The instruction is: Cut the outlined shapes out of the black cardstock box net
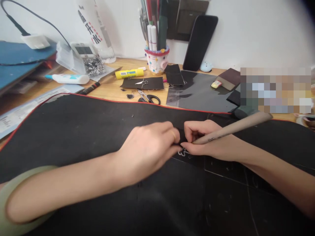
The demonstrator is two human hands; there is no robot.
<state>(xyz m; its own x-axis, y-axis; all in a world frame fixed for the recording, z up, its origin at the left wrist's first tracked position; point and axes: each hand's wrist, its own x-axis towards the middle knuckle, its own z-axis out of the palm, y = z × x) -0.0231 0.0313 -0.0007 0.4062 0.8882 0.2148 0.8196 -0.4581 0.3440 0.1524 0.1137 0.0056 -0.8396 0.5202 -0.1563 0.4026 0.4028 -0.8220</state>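
My right hand [205,137] grips a long pale pen [231,127], its upper end slanting up to the right and its tip hidden by the fingers. Close beside it, my left hand [152,147] is closed, fingertips pinched low over the black mat [98,131]. What those fingers hold, if anything, is hidden. Just under the fingertips of both hands lies a small pale looped shape [182,152], too small to name. A ring is on a left finger, and a pale green bangle [27,173] circles the left forearm.
Behind the mat's red edge lie scissors [149,97], a black card with a small silver piece [145,83] and a yellow glue stick [130,73]. A decorated pen cup [157,60], leaning phone [200,42], bottle [97,32] and chain-filled box [94,67] stand along the wall.
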